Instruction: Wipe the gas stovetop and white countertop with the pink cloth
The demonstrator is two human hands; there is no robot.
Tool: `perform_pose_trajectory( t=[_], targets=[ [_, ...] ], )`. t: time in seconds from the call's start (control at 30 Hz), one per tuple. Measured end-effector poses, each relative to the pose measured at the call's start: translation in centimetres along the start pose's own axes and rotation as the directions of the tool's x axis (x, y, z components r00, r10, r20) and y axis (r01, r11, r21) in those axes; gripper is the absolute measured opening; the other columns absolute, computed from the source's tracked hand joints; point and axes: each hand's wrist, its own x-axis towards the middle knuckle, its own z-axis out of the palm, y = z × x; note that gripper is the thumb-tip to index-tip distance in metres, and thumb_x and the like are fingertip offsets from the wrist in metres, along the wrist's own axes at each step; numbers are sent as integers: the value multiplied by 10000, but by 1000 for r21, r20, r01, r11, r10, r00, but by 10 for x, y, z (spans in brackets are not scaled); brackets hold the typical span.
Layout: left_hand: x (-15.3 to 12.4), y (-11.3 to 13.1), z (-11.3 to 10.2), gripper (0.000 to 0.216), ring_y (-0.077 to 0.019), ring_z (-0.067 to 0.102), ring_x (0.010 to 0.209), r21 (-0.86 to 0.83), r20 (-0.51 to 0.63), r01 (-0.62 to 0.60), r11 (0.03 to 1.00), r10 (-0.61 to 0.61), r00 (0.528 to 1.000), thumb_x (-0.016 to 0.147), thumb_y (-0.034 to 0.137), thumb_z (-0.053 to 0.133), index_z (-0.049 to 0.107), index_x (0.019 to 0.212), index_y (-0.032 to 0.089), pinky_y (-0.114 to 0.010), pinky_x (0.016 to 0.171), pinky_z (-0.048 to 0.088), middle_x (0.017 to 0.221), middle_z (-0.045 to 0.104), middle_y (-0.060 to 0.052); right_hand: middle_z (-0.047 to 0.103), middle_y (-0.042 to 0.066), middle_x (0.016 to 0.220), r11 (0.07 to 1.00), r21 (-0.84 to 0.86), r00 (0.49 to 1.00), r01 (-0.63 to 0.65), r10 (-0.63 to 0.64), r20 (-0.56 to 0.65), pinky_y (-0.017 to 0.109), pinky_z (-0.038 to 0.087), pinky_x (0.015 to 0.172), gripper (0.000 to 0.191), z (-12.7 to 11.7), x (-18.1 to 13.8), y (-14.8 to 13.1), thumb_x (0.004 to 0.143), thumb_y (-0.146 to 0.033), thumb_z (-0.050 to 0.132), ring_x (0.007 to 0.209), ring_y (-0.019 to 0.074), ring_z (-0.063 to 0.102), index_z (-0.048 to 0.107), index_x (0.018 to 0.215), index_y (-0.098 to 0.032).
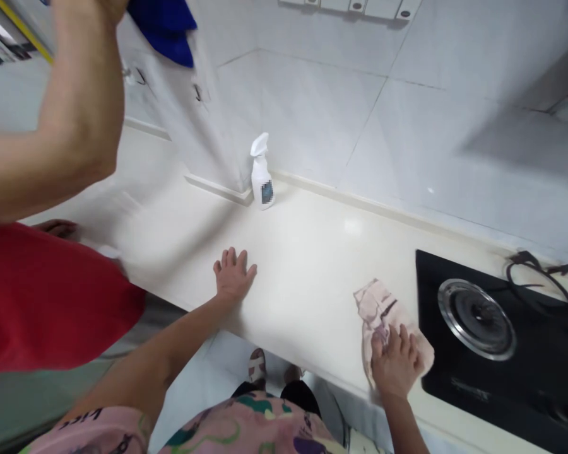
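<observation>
My left hand (233,272) lies on the white countertop (307,265) with its fingers spread, near the front edge, and holds nothing. To the right, my right hand (396,361) presses down on a pale pink cloth (377,306), its fingers bent over the fabric. The cloth is bunched on the far side and spreads flatter under my palm, close to the left edge of a black gas stove (428,315). A white spray bottle (263,183) stands upright in the corner against the wall, beyond my left hand.
Another person in a red top (52,302) stands close on the left, an arm (82,113) raised. A blue cloth (168,28) hangs near wall hooks (197,93). A black cable (534,268) lies behind the burner (477,320). Sockets (355,6) line the tiled wall.
</observation>
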Motion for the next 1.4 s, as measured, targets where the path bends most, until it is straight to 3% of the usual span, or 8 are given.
perform_pose_trajectory(
  t=[0.17, 0.3, 0.43, 0.6, 0.8, 1.17, 1.27, 1.4],
  targets=[
    [0, -3, 6, 652, -396, 229, 1607, -24, -9, -5, 1000, 5, 1000, 1023, 571, 439, 500, 1566, 216, -613, 1244, 225, 1724, 320, -195, 465, 331, 1552, 986, -44, 987, -158, 159, 15, 800, 329, 1059, 664, -7, -25, -67, 1044, -553, 370, 1481, 543, 340, 567, 1462, -77],
    [-1, -4, 10, 647, -406, 223, 1603, -52, -24, -29, 998, 28, 999, 1017, 561, 460, 507, 1560, 212, -624, 1238, 218, 1722, 323, -199, 385, 310, 1619, 1000, 19, 967, 23, -27, 255, 773, 270, 1134, 610, -4, -21, -164, 1048, -464, 391, 1535, 533, 241, 554, 1475, -61],
    [7, -12, 5, 600, -406, 281, 1560, -84, -19, -34, 996, 32, 999, 1011, 542, 496, 547, 1529, 242, -623, 1199, 262, 1682, 391, -184, 270, 236, 1708, 934, 255, 803, 252, -348, 483, 746, 162, 1212, 640, -14, -40, -260, 1023, -531, 518, 1588, 492, 147, 519, 1539, -152],
    [24, -41, -14, 461, -319, 442, 1392, -107, 42, -146, 984, 151, 988, 1065, 501, 430, 666, 1393, 278, -537, 1094, 370, 1559, 551, -113, 251, 170, 1732, 694, 501, 575, 516, -715, 398, 691, 169, 1251, 687, -25, -73, -303, 962, -543, 671, 1609, 435, 120, 491, 1544, -224],
    [8, -63, -9, 538, -316, 323, 1530, -72, 44, -294, 953, 298, 954, 1056, 466, 463, 538, 1531, 223, -510, 1188, 277, 1693, 403, -135, 445, 91, 1652, 714, 478, 594, 512, -696, 404, 555, 201, 1275, 597, -23, -79, -234, 861, -273, 797, 1587, 325, 260, 594, 1422, -274],
    [-3, -66, 2, 585, -385, 340, 1565, -51, -11, -366, 929, 366, 931, 1016, 437, 475, 542, 1542, 189, -560, 1203, 286, 1677, 420, -195, 500, 213, 1560, 885, 229, 856, 405, -455, 245, 600, 290, 1230, 444, -47, -92, 93, 805, -248, 548, 1565, 370, 315, 579, 1244, -191],
    [-7, -66, 4, 559, -379, 365, 1552, -72, -59, -376, 924, 373, 926, 1012, 431, 505, 567, 1513, 191, -555, 1199, 292, 1658, 449, -197, 445, 250, 1589, 919, 178, 892, 352, -387, 234, 648, 245, 1249, 454, -35, -103, 90, 797, -306, 532, 1594, 393, 237, 587, 1227, -173],
    [-11, -68, 7, 544, -379, 369, 1547, -82, -81, -386, 919, 380, 921, 1014, 432, 526, 570, 1503, 197, -549, 1189, 308, 1648, 460, -194, 490, 212, 1574, 901, 144, 839, 410, -435, 327, 627, 238, 1271, 464, -22, -111, 5, 726, -214, 577, 1607, 367, 209, 666, 1181, -186]
  ],
)
